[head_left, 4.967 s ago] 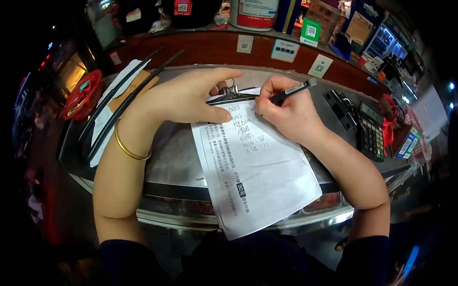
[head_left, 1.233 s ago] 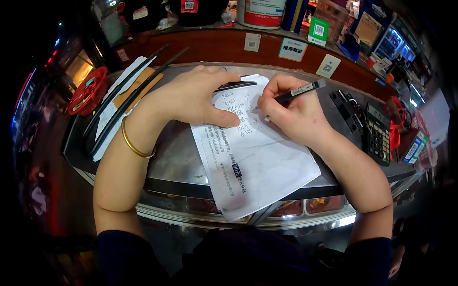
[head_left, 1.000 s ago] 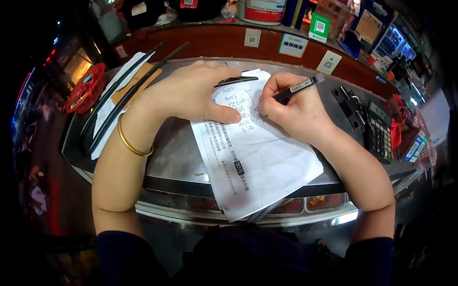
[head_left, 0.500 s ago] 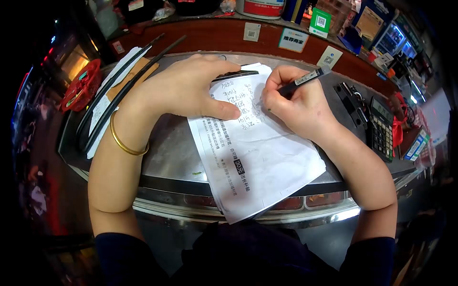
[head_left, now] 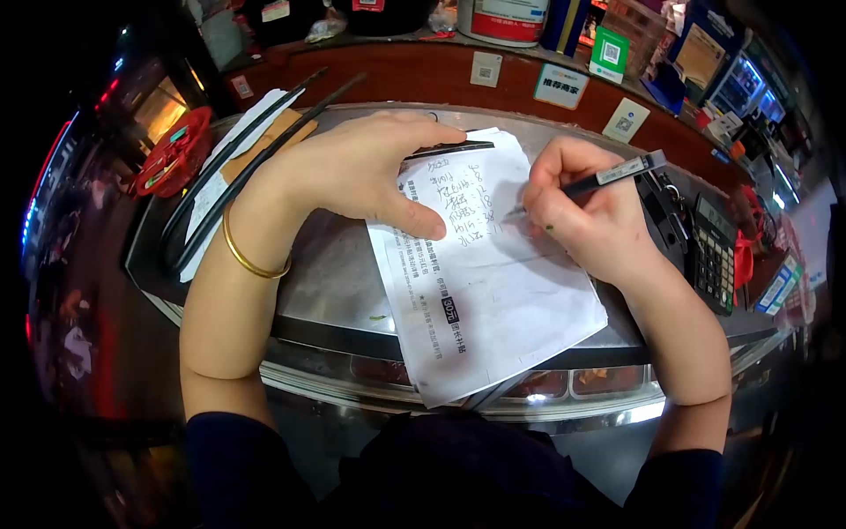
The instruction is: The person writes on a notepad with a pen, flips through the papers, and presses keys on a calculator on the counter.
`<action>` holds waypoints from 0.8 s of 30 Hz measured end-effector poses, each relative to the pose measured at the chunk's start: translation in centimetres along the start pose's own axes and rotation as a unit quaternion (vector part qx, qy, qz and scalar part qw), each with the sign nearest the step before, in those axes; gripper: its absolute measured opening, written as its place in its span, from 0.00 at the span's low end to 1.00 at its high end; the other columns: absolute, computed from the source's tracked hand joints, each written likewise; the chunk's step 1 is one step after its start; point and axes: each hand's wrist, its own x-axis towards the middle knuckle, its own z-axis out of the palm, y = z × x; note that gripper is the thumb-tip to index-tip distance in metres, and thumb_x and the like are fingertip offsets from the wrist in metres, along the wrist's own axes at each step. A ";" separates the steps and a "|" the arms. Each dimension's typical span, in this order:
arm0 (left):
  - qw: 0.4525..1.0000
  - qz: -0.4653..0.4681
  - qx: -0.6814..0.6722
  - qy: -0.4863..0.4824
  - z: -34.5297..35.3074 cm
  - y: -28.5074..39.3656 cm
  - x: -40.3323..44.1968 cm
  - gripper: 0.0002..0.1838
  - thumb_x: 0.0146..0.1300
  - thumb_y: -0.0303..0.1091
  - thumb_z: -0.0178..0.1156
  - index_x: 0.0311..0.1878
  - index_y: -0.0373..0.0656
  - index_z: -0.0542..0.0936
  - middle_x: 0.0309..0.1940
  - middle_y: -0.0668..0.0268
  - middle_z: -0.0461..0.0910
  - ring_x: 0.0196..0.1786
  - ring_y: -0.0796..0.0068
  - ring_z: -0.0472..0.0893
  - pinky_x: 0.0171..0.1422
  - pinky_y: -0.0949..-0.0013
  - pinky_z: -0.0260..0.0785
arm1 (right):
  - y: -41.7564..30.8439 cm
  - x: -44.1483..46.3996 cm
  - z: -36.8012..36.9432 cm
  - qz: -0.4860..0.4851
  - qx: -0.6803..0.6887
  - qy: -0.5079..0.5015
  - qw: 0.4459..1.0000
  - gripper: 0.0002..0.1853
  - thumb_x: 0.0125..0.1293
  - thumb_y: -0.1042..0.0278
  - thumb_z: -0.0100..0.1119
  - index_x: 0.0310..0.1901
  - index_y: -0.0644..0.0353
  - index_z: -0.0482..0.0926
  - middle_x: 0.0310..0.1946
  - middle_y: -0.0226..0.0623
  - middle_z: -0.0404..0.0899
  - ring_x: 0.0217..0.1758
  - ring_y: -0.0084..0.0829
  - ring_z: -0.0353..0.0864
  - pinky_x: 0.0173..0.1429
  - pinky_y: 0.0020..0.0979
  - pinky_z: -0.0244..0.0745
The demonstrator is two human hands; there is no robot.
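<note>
A stack of white paper sheets lies on the counter, with printed text at its left side and handwritten lines near the top. My left hand rests across the upper left edge of the paper, thumb stretched out over it and fingers reaching toward a dark clip or bar at the top. My right hand grips a black pen, its tip low over the sheet beside the handwriting. Around my left wrist is a gold bangle.
On the right stand a black stapler-like object and a calculator. Black tongs-like rods lie over papers at left, near a red basket. A raised ledge with payment code cards runs behind.
The whole view has shifted, so everything sits further right. My right hand with the pen has moved slightly rightward over the paper, uncovering more handwriting. My left hand stays in place.
</note>
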 end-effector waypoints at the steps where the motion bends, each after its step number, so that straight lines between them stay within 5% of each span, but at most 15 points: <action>1: 1.000 0.003 0.000 0.000 -0.1 0.1 0.0 0.51 0.42 0.50 0.80 0.70 0.34 0.72 0.63 0.46 0.76 0.66 0.48 0.75 0.69 0.57 0.68 | -0.1 -0.1 -0.2 0.003 -0.010 -0.015 1.000 0.03 0.60 0.74 0.63 0.30 0.60 0.78 0.25 0.22 0.76 0.29 0.13 0.73 0.33 0.21 0.68; 17: 0.999 -0.008 -0.033 -0.022 -0.6 0.0 -0.3 0.52 0.41 0.51 0.82 0.69 0.37 0.72 0.62 0.50 0.78 0.65 0.50 0.76 0.67 0.57 0.70 | -1.3 -1.6 -1.2 0.020 -0.025 -0.058 0.998 0.04 0.58 0.78 0.61 0.29 0.60 0.76 0.26 0.24 0.77 0.29 0.14 0.73 0.33 0.21 0.69; 19: 0.999 -0.012 -0.029 -0.025 -0.3 0.0 -0.2 0.50 0.41 0.52 0.82 0.67 0.36 0.74 0.61 0.48 0.78 0.63 0.47 0.77 0.69 0.56 0.69 | -2.2 -1.9 -1.1 0.030 -0.096 -0.014 0.995 0.05 0.59 0.79 0.59 0.28 0.61 0.74 0.26 0.26 0.76 0.29 0.17 0.75 0.35 0.23 0.71; 21: 0.999 -0.012 -0.038 -0.022 -0.4 0.2 0.0 0.52 0.40 0.56 0.80 0.67 0.37 0.75 0.61 0.48 0.78 0.65 0.48 0.76 0.69 0.57 0.68 | -0.8 -2.2 -1.4 -0.063 -0.234 0.025 0.970 0.04 0.57 0.76 0.59 0.30 0.61 0.74 0.26 0.30 0.74 0.30 0.22 0.75 0.37 0.23 0.70; 22: 1.000 -0.008 -0.019 -0.014 0.5 -0.6 0.4 0.53 0.39 0.61 0.79 0.66 0.37 0.76 0.61 0.47 0.79 0.65 0.48 0.77 0.70 0.57 0.67 | 0.1 -2.3 -1.5 -0.079 -0.263 0.055 0.960 0.05 0.58 0.75 0.60 0.31 0.61 0.73 0.28 0.33 0.74 0.31 0.23 0.75 0.37 0.25 0.71; 24: 1.000 -0.007 -0.002 -0.016 0.6 -0.9 0.8 0.55 0.38 0.70 0.75 0.65 0.38 0.78 0.63 0.46 0.77 0.67 0.49 0.76 0.71 0.57 0.67 | 0.9 -2.4 -2.3 0.015 -0.247 0.042 0.968 0.17 0.63 0.65 0.66 0.49 0.63 0.74 0.45 0.39 0.75 0.48 0.29 0.78 0.52 0.29 0.73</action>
